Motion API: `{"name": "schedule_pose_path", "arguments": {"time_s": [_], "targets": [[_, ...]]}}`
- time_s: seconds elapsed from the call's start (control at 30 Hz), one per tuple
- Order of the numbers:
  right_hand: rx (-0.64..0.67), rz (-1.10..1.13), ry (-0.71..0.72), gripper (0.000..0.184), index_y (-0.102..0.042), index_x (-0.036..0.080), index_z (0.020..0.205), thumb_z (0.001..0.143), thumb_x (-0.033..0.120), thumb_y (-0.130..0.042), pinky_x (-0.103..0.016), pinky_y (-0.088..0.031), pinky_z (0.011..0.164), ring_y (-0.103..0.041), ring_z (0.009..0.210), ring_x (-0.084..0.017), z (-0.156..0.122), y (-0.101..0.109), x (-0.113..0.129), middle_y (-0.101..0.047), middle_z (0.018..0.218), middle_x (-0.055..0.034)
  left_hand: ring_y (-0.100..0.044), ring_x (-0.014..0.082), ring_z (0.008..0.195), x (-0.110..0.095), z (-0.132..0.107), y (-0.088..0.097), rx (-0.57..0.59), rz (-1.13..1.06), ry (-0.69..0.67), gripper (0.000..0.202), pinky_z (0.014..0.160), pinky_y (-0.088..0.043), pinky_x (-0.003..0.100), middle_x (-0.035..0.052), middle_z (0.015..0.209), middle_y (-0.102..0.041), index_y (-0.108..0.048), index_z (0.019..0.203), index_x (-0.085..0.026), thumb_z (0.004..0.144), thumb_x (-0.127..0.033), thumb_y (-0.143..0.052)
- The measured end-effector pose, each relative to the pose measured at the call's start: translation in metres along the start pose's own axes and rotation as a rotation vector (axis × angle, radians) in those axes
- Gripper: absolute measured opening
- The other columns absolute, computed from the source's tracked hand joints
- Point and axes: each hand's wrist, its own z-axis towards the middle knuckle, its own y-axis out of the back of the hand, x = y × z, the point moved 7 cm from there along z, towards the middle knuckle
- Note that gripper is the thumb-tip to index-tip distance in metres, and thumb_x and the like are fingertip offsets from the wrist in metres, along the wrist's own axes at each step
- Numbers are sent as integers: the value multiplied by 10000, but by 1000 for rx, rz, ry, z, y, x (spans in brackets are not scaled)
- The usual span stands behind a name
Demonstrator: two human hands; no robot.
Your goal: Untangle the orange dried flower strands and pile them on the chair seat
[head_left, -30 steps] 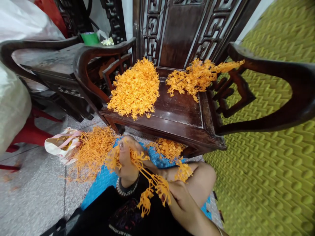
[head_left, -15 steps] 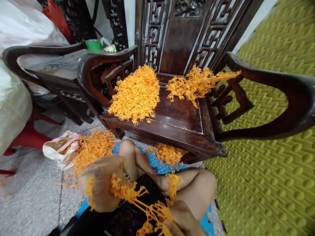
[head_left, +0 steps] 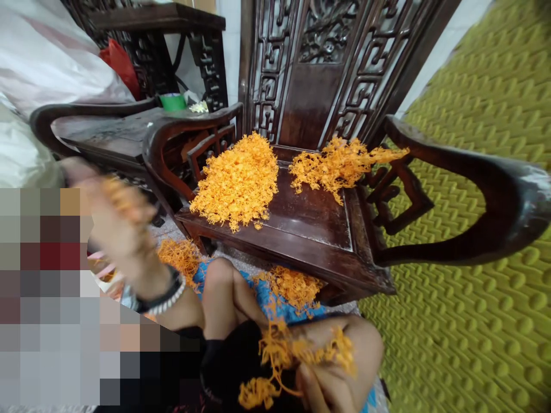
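Note:
My right hand (head_left: 321, 387), low in front of my lap, is closed on the stem of an orange branching plastic sprig (head_left: 278, 344). Frilly clusters spread from it above and to the left of my fingers. My left hand (head_left: 116, 235), smeared by motion, is raised at the left, with a beaded bracelet (head_left: 170, 298) on its wrist. Small orange plastic pieces (head_left: 124, 198) show in its curled fingers. On the dark wooden chair (head_left: 310, 212) lie a large heap of orange frilly pieces (head_left: 241, 178) and a looser bunch of orange sprigs (head_left: 336, 163).
An orange stringy pile (head_left: 181, 258) lies on the floor to the left, and another orange pile (head_left: 293, 287) lies on the blue mat (head_left: 262, 281) under the chair. A side table (head_left: 107, 135) carries green tape (head_left: 173, 102). White sacks (head_left: 55, 63) stand left; the lower left is pixelated.
My left hand has swung up and left, away from the sprig, with orange pieces in it. My right hand still holds the sprig, slightly further right. The view has tilted up a little.

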Motion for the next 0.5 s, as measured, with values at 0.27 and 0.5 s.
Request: {"name": "schedule_pose_path", "arguments": {"time_s": [0.27, 0.5], "targets": [[-181, 86, -22, 566, -407, 196, 553, 969, 569, -320, -215, -317, 438, -370, 431, -94, 60, 7, -3, -391, 470, 30, -586, 364, 996, -3, 128, -205, 337, 362, -107, 737, 820, -425, 449, 260, 1011, -644, -683, 889, -37, 922, -635, -253], [-382, 171, -112, 544, -388, 204, 560, 954, 577, -355, -236, -287, 464, -349, 473, -105, 75, 28, -9, -383, 506, 32, -458, 452, 1198, 36, 140, -267, 525, 391, 5, 607, 936, -342, 583, 340, 1301, -486, -489, 1293, 30, 933, -436, -337]]}}
